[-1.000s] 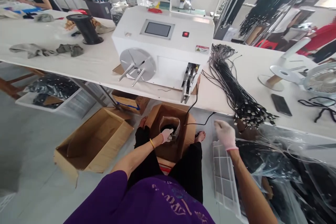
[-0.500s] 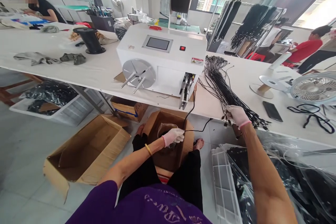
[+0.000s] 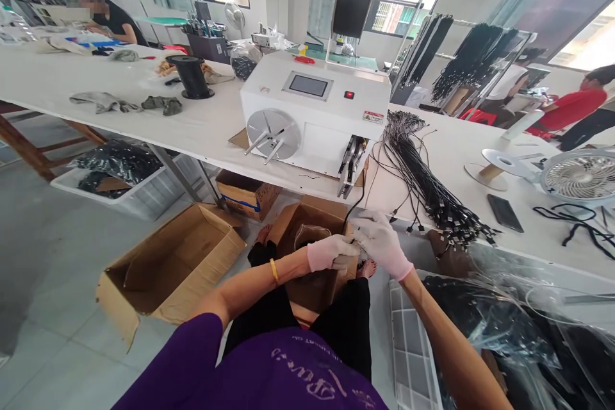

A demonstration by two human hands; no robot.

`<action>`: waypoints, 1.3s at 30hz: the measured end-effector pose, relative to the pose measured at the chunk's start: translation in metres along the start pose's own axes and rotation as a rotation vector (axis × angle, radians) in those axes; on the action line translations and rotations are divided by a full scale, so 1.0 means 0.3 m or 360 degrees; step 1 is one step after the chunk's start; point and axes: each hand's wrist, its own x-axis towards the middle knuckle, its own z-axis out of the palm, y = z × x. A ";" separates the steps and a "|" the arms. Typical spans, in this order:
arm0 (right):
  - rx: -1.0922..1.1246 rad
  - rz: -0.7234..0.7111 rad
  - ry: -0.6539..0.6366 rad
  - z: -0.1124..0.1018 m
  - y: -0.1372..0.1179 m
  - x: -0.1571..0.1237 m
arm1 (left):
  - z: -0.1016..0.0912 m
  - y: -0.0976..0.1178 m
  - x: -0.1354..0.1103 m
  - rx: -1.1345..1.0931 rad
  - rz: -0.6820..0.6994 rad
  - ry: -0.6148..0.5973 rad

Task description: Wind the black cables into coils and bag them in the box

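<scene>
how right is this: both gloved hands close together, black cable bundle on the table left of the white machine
The side is wrong: in the head view, the black cable bundle lies on the table right of the white machine. The gloved left hand and right hand are close together.

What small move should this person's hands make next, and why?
Perhaps the right hand could gently pinch the black cable while the left hand steadies itself alongside. Both gloved hands meet close to that cable, which hangs down in front of the white machine; the view does not show whether either already holds it.
</scene>
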 end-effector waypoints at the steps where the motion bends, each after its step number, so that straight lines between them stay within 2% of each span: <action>1: -0.0014 -0.0152 -0.0108 0.006 0.013 -0.002 | 0.001 0.012 -0.053 -0.0024 -0.0001 -0.0105; 2: -0.0004 -0.0252 -0.0196 0.016 0.028 -0.007 | -0.001 0.030 -0.104 -0.0060 0.0054 -0.0159; 3: 0.0007 -0.0292 -0.0248 0.032 0.042 -0.015 | -0.005 0.054 -0.153 -0.0103 0.0176 -0.0126; 4: -0.0005 -0.0291 -0.0272 0.053 0.050 -0.028 | -0.016 0.082 -0.196 -0.0148 0.0355 -0.0005; 7: -0.0111 -0.0232 -0.0412 0.113 0.015 -0.074 | -0.081 0.163 -0.289 -0.0204 0.0920 0.0571; 9: -0.0079 -0.0237 -0.0601 0.121 -0.059 -0.092 | -0.129 0.186 -0.314 -0.0077 0.1091 0.0811; 11: 0.0029 -0.0203 -0.0621 0.102 -0.144 -0.083 | -0.148 0.167 -0.318 0.0161 0.0973 0.0767; 13: 0.0164 -0.0115 -0.0476 0.081 -0.201 -0.055 | -0.127 0.123 -0.314 0.0357 0.0673 0.0541; 15: 0.0318 -0.0011 -0.0355 0.089 -0.211 -0.033 | -0.088 0.088 -0.317 0.0421 0.0462 0.0339; 17: 0.0382 0.0053 -0.0424 0.124 -0.190 -0.037 | -0.063 0.083 -0.323 0.0340 0.0540 0.0381; 20: 0.0210 0.0015 -0.0819 0.155 -0.169 -0.076 | -0.077 0.106 -0.323 0.0238 0.0836 0.0651; 21: 0.0136 -0.0003 -0.0895 0.147 -0.174 -0.086 | -0.087 0.107 -0.319 0.0264 0.0858 0.0700; 23: 0.0109 -0.0005 -0.0876 0.113 -0.192 -0.092 | -0.094 0.089 -0.311 0.0396 0.0672 0.0593; 25: 0.0280 0.0031 -0.0731 0.086 -0.205 -0.088 | -0.077 0.059 -0.311 0.0463 0.0376 0.0341; 27: 0.0513 0.0089 -0.0653 0.096 -0.200 -0.088 | -0.052 0.047 -0.318 0.0392 0.0276 0.0207; 28: 0.0582 0.0130 -0.0678 0.115 -0.194 -0.091 | -0.044 0.054 -0.320 0.0327 0.0343 0.0248; 31: 0.0538 0.0201 -0.0921 0.168 -0.172 -0.091 | -0.068 0.102 -0.315 0.0296 0.0698 0.0612; 33: 0.0453 0.0175 -0.0931 0.169 -0.151 -0.063 | -0.112 0.116 -0.308 0.0476 0.0703 0.0762; 34: 0.0430 0.0153 -0.0862 0.162 -0.132 -0.041 | -0.133 0.109 -0.308 0.0553 0.0603 0.0735; 36: 0.0430 0.0144 -0.0697 0.154 -0.075 -0.004 | -0.158 0.075 -0.323 0.0515 0.0300 0.0470; 38: 0.0513 0.0204 -0.0646 0.175 -0.004 -0.001 | -0.158 0.044 -0.352 0.0196 0.0125 0.0127; 39: 0.0581 0.0235 -0.0675 0.197 0.028 -0.016 | -0.153 0.039 -0.366 -0.0042 0.0148 0.0080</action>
